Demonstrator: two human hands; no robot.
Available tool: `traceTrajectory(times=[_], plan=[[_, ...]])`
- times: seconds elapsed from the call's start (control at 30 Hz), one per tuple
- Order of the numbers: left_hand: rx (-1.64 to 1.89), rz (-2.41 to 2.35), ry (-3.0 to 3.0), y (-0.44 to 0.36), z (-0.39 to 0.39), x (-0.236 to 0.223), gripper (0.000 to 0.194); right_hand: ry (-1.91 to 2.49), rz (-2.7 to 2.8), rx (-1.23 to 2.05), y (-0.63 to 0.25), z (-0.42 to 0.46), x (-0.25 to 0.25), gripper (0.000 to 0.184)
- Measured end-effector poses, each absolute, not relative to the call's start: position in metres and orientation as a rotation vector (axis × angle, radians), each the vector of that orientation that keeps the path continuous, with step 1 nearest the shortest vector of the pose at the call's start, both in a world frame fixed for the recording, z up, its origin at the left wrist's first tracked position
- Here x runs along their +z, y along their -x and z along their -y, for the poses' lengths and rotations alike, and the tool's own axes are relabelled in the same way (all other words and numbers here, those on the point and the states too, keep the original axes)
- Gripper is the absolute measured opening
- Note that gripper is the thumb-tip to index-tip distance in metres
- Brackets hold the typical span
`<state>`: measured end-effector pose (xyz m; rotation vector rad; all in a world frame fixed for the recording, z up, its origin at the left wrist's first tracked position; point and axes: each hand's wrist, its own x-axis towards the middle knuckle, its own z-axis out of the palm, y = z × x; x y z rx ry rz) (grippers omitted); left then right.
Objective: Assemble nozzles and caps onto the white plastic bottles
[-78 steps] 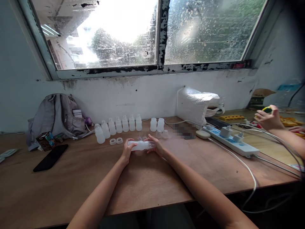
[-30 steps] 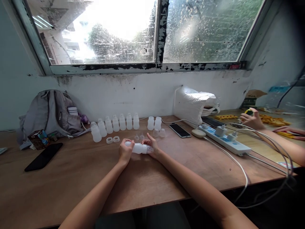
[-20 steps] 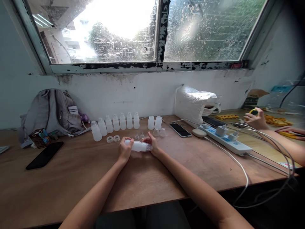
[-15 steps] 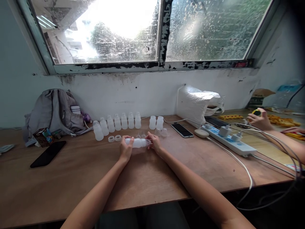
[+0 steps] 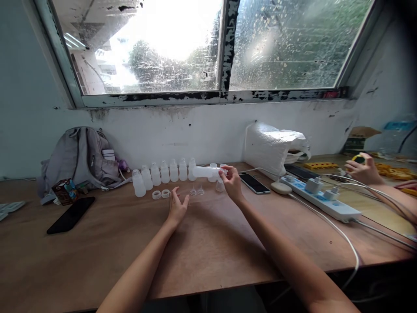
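My right hand (image 5: 232,179) is closed on the capped end of a white translucent baby bottle (image 5: 202,171), held sideways above the table. The bottle's base points left, towards the end of a row of similar bottles (image 5: 164,172). My left hand (image 5: 177,207) is empty, fingers apart, low over the table. Just behind it lie two clear ring collars (image 5: 157,194). Two clear nipples (image 5: 193,191) sit between my hands. Partly hidden behind the held bottle stand two open bottle bodies (image 5: 213,174). A clear cap (image 5: 220,186) rests beside my right hand.
To the right are a phone (image 5: 254,183), a round white pad (image 5: 281,188), a power strip (image 5: 321,198) with looping cables, and a white plastic bag (image 5: 265,145). A backpack (image 5: 78,158) and a black phone (image 5: 71,215) lie left. Another person's hand (image 5: 364,169) works at far right.
My left hand has let go of the bottle and opened. My right hand has lifted the bottle up and away, towards the back of the table. The view has shifted slightly.
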<state>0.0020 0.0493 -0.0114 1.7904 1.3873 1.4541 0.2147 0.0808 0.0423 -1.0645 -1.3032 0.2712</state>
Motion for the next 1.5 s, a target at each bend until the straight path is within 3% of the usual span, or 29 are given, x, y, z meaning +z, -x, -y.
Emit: traceTrajectory(times=[0.1,0.27,0.9,1.3,1.5], plan=[[1.253,-1.558,-2.195,0.010,-0.053,-0.016,0.044,1.190,1.508,-0.080,-0.220,-0.101,0.060,0.025],[0.942,-1.902,-2.355,0.025,-0.059,-0.020,0.043,1.430,1.808,-0.264,-0.208,-0.140,0.075,0.027],[0.823,-2.145,-2.351,0.046,-0.082,-0.033,0.048,1.749,2.022,-0.197,-0.185,-0.217,0.074,0.028],[0.943,-1.905,-2.547,0.044,-0.077,-0.025,0.025,1.609,1.958,-0.203,-0.181,-0.199,0.078,0.030],[1.029,-1.569,-2.661,0.033,-0.067,-0.020,0.014,1.503,1.948,-0.125,-0.176,-0.150,0.026,0.021]])
